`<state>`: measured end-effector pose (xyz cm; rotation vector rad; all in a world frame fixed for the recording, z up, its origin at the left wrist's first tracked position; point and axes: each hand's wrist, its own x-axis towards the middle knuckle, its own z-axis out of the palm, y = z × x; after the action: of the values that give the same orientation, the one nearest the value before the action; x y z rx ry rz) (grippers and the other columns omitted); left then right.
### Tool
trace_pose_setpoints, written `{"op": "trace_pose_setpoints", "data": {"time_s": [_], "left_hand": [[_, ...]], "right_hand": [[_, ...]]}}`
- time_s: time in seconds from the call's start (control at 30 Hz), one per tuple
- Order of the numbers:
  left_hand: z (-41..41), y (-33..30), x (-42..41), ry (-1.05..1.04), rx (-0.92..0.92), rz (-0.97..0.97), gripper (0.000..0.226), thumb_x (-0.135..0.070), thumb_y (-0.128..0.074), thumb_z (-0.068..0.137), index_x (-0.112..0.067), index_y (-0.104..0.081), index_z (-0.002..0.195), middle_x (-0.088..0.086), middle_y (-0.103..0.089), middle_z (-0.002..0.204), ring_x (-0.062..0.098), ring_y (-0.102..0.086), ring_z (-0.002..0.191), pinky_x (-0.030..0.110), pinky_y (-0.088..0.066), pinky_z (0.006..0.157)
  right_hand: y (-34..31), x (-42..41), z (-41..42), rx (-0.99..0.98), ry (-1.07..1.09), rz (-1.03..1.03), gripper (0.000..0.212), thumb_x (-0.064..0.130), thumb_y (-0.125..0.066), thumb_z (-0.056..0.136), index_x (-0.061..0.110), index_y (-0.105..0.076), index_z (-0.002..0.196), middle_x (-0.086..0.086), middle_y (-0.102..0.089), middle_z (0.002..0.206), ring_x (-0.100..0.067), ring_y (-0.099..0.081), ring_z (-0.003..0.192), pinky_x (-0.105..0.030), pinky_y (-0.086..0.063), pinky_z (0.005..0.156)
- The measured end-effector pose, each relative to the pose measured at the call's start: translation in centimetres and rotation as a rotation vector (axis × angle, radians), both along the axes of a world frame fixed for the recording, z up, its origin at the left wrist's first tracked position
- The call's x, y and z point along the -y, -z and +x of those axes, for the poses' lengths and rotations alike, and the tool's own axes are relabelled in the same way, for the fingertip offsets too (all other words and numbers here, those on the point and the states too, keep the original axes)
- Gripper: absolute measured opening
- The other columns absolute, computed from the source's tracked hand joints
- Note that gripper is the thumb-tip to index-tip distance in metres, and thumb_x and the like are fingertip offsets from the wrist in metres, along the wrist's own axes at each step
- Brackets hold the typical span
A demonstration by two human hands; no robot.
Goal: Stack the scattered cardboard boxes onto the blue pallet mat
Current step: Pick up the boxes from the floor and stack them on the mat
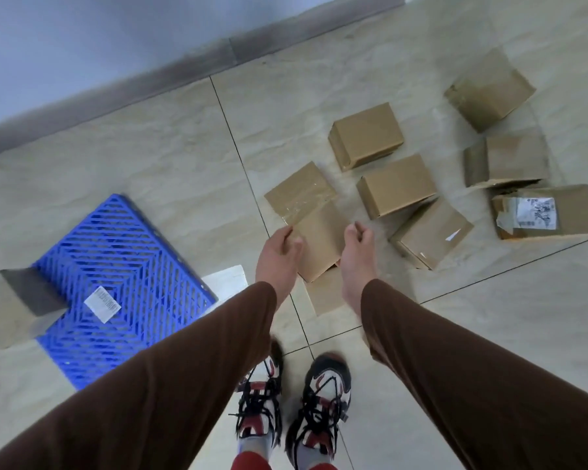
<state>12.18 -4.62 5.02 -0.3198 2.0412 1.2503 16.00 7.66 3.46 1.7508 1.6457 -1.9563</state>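
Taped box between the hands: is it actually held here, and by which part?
Cannot be told. The left hand and right hand flank the near end of the taped box, fingers curled at its side edges; contact unclear.

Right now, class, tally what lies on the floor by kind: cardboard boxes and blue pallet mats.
Cardboard boxes: 8 (a part-hidden brown piece between the wrists might be a ninth)
Blue pallet mat: 1
Total: 9

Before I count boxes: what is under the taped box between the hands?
Another cardboard piece shows below the taped box; how far it extends underneath is hidden. Floor tile surrounds both.
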Motion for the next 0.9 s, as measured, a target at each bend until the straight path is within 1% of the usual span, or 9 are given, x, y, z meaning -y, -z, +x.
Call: {"op": "trace_pose_setpoints", "data": {"time_s": [0.17,0.27,0.4,0.5,0.6,0.7,0.8,0.83,0.9], "left_hand": [[0.3,-4.3,7.5,-0.234,-0.007,0.076,0.055,-0.026,-0.063,0.098,-0.029,-0.047,0.150,-0.007,-0.060,0.136,0.007,-0.057,0.120,0.021,-0.043,0.099],[0.0,-6.0,12.2,-0.408,0.006,0.116,0.054,-0.021,-0.064,0.097,-0.029,-0.049,0.148,-0.007,-0.065,0.131,0.005,-0.062,0.112,0.021,-0.047,0.093],[0.1,-7.4,18.6,-0.609,0.013,0.138,0.053,-0.018,-0.064,0.097,-0.022,-0.050,0.148,-0.001,-0.064,0.136,0.013,-0.063,0.121,0.028,-0.051,0.101],[0.5,-8.6,23.7,-0.719,0.004,0.171,0.050,-0.013,-0.061,0.099,-0.018,-0.050,0.148,0.002,-0.062,0.137,0.014,-0.063,0.121,0.025,-0.051,0.099],[0.9,-9.7,28.3,-0.781,0.016,0.177,0.051,-0.015,-0.059,0.100,-0.019,-0.048,0.149,0.001,-0.062,0.138,0.017,-0.063,0.122,0.035,-0.049,0.106],[1.5,-10.1,32.6,-0.802,0.011,0.175,0.050,-0.017,-0.058,0.101,-0.022,-0.047,0.149,-0.002,-0.063,0.135,0.017,-0.065,0.113,0.040,-0.049,0.103],[1.9,-9.7,36.2,-0.807,-0.019,0.145,0.047,-0.013,-0.057,0.101,-0.022,-0.049,0.146,-0.004,-0.064,0.128,0.008,-0.065,0.097,0.023,-0.054,0.087],[1.9,-9.3,37.3,-0.815,-0.020,0.126,0.047,-0.012,-0.057,0.100,-0.021,-0.050,0.146,-0.003,-0.064,0.127,0.003,-0.064,0.095,0.011,-0.053,0.078],[1.7,-8.3,39.0,-0.838,-0.001,0.091,0.051,-0.013,-0.059,0.099,-0.021,-0.046,0.148,-0.002,-0.060,0.129,-0.001,-0.061,0.094,0.004,-0.047,0.063]], "right_hand": [[-4.8,6.5,-3.4,-0.132,-0.171,-0.038,0.045,0.024,-0.046,0.105,0.022,-0.041,0.150,-0.002,-0.058,0.136,-0.020,-0.060,0.119,-0.041,-0.051,0.103],[-6.8,12.1,-4.9,-0.166,-0.252,-0.108,0.051,0.017,-0.050,0.103,0.021,-0.037,0.152,0.001,-0.057,0.142,-0.017,-0.060,0.122,-0.039,-0.049,0.106],[-8.4,19.4,-5.7,-0.143,-0.333,-0.108,0.031,0.010,-0.057,0.100,0.022,-0.050,0.128,-0.001,-0.064,0.134,-0.014,-0.063,0.110,-0.038,-0.051,0.102],[-9.4,25.1,-5.6,-0.173,-0.461,-0.116,0.043,0.005,-0.054,0.098,0.027,-0.056,0.135,0.004,-0.064,0.132,-0.013,-0.064,0.113,-0.035,-0.053,0.100],[-10.5,30.0,-5.3,-0.210,-0.584,-0.112,0.057,0.002,-0.048,0.100,0.036,-0.051,0.146,0.017,-0.064,0.120,-0.007,-0.065,0.105,-0.022,-0.054,0.086],[-10.7,34.5,-5.0,-0.191,-0.648,-0.078,0.059,0.000,-0.044,0.099,0.042,-0.051,0.141,0.018,-0.065,0.113,-0.004,-0.064,0.097,-0.016,-0.052,0.078],[-10.0,38.6,-4.9,-0.161,-0.661,-0.075,0.060,0.004,-0.046,0.099,0.033,-0.046,0.151,0.004,-0.063,0.133,-0.015,-0.063,0.115,-0.028,-0.053,0.096],[-9.7,39.7,-4.9,-0.155,-0.665,-0.077,0.060,0.004,-0.047,0.100,0.031,-0.045,0.153,0.004,-0.061,0.135,-0.015,-0.063,0.115,-0.029,-0.052,0.098],[-8.9,41.6,-5.3,-0.151,-0.674,-0.093,0.053,0.004,-0.048,0.101,0.026,-0.046,0.150,0.006,-0.060,0.132,-0.010,-0.062,0.108,-0.022,-0.050,0.089]]}}
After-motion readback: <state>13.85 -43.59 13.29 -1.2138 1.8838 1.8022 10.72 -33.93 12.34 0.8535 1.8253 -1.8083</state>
